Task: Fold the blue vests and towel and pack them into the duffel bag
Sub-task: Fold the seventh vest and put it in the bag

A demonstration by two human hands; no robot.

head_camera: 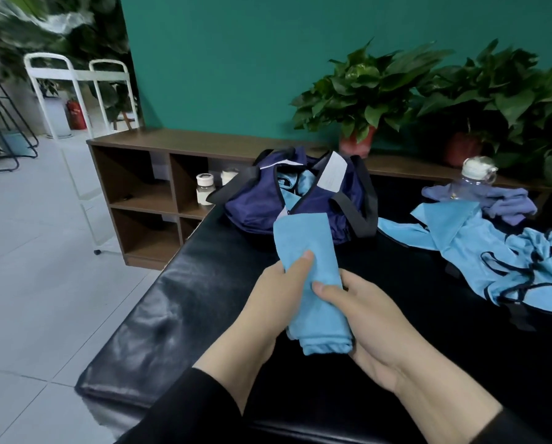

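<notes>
Here the left hand (277, 283) and right hand (361, 312) both grip the folded light-blue cloth bundle (313, 277), keeping its folds together for the open navy fabric duffel bag (258, 209).

Both forearms, in dark sleeves, entered from 6 o'clock and converged toward 12. Left hand (277, 293) gripped the folded blue cloth (313, 270) from its 9 o'clock side, thumb on top. Right hand (364, 318) clasped it from 3 o'clock, thumb pressed across the fabric, fingers curled beneath.
</notes>
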